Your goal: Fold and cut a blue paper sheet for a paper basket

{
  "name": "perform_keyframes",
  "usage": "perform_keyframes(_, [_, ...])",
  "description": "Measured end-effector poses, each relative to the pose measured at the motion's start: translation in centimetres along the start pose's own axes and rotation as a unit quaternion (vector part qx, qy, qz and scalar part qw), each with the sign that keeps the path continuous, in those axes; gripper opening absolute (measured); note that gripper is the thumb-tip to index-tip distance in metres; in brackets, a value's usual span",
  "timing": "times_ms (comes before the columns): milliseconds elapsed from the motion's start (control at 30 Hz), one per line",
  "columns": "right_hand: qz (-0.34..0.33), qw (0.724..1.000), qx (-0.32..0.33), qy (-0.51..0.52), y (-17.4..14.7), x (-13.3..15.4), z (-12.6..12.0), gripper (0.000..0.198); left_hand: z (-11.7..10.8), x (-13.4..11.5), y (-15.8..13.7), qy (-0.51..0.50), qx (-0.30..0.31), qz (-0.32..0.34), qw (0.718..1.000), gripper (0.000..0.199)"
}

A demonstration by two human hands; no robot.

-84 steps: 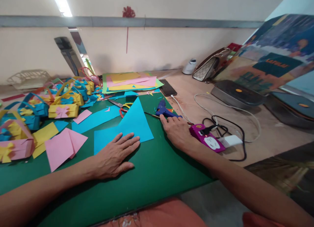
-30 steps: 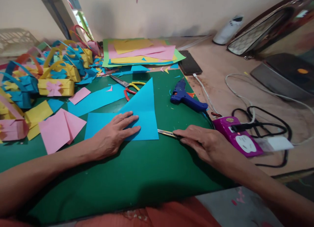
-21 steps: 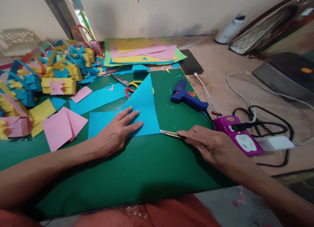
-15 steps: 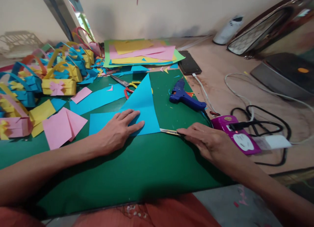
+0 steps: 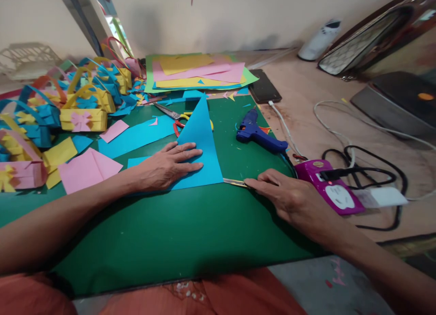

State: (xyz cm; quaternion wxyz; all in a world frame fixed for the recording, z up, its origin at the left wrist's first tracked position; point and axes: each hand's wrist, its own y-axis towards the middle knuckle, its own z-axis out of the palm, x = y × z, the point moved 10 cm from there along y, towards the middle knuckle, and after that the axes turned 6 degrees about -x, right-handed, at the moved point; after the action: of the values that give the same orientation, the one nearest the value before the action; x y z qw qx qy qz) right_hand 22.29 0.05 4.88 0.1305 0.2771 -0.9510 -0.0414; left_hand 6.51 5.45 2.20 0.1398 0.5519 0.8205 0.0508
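Note:
A sheet of blue paper lies on the green cutting mat, folded over so that one corner rises to a point at the far side. Flat on the fold rests my left hand, fingers spread and pressing the paper down. My right hand is closed around a slim cutter knife, most of its handle hidden in the fingers. The knife's tip touches the near right corner of the blue sheet. Behind the paper, partly covered by it, are scissors with red and yellow handles.
A blue glue gun lies right of the paper, near a purple power strip with tangled cables. Several small paper baskets and pink squares fill the left. Coloured sheets and a phone lie at the back.
My left hand has slid a little to the right and away from me over the fold. The paper's far point stands slightly higher. The right hand and knife have hardly moved.

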Motion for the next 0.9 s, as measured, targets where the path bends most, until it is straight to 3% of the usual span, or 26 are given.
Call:
perform_keyframes(267, [-0.015, 1.000, -0.018, 0.014, -0.60, 0.15, -0.30, 0.050, 0.20, 0.30, -0.10, -0.010, 0.002, -0.005, 1.000, 0.038])
perform_keyframes(600, [0.003, 1.000, 0.007, 0.028, 0.00, 0.31, 0.23, 0.051, 0.35, -0.01, 0.00, -0.015, 0.010, -0.017, 1.000, 0.038])
perform_keyframes(900, [-0.025, 1.000, 0.005, 0.007, 0.21, 0.91, 0.36, 0.052, 0.39, -0.23, 0.07, -0.025, 0.011, -0.024, 0.999, 0.037])
